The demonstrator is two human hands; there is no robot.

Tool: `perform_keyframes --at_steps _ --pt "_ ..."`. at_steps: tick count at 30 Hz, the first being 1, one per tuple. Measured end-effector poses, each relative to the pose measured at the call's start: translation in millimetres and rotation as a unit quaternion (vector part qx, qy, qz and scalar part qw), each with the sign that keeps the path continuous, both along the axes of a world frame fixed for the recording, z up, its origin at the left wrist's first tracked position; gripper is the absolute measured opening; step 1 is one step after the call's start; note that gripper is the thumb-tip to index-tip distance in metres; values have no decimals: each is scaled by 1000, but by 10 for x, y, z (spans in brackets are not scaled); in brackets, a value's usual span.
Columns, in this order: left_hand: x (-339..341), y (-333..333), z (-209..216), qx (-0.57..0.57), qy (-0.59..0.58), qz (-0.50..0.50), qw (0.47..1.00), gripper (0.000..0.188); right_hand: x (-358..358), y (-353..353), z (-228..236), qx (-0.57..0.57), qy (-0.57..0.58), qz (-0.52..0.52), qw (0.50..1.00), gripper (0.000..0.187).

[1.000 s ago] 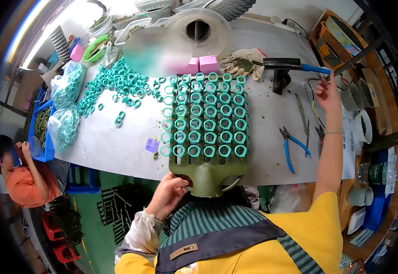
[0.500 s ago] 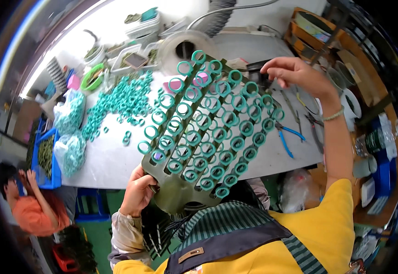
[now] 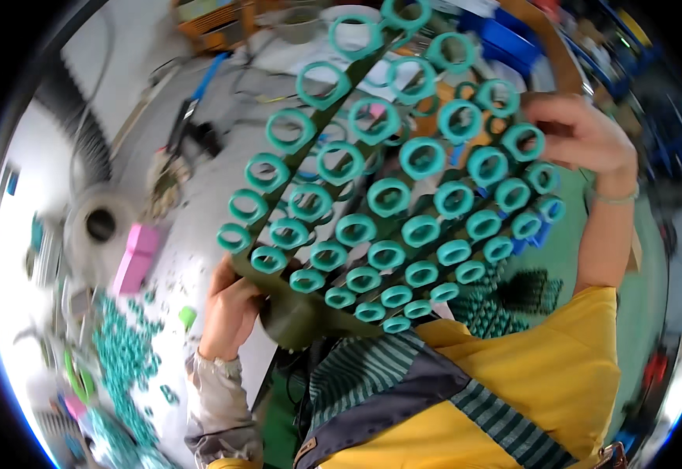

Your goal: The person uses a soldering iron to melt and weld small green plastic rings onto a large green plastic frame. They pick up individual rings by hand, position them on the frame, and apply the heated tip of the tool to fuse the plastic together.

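Pinching the olive-green rack [image 3: 298,316] by its lower-left corner, my left hand [image 3: 230,314] holds it tilted before me, studded with teal rings [image 3: 388,212] in rows; whether my right hand [image 3: 583,137] grips it, I can't tell.

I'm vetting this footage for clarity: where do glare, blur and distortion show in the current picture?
Head view: white glare washes out the left edge; corners are black and lines bend near the rim; the loose teal rings look soft, the mounted rings on the green rack crisper.
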State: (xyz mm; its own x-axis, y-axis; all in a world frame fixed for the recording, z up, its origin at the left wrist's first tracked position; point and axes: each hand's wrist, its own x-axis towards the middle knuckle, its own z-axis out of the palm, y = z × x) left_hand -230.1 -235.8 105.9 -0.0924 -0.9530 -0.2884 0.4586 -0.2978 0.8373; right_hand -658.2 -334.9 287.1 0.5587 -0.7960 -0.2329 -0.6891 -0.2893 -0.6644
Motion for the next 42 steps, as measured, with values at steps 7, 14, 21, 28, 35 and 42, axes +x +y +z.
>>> perform_keyframes --at_steps 7,14,21,28,35,42 --pt "-1286 -1039 -378 -183 -99 -318 925 32 -596 1544 312 -278 71 -68 956 35" --pt "-1456 -1245 -795 -362 -367 -361 777 25 -883 2032 -245 -217 291 -241 900 21" --pt "-1390 -1227 -893 -363 -502 -374 690 24 -2299 2174 -1663 -62 413 -410 811 23" --pt "-1528 -1253 -792 -287 -529 -385 699 23 -3685 2240 -3836 47 452 -464 760 28" --pt "-1636 -1213 -758 -181 -557 -354 729 22 -3915 2218 -5928 110 445 -505 731 19" --pt "-1718 -1120 -844 -91 -587 -353 723 25 -3796 2338 -6686 130 375 -560 727 17"
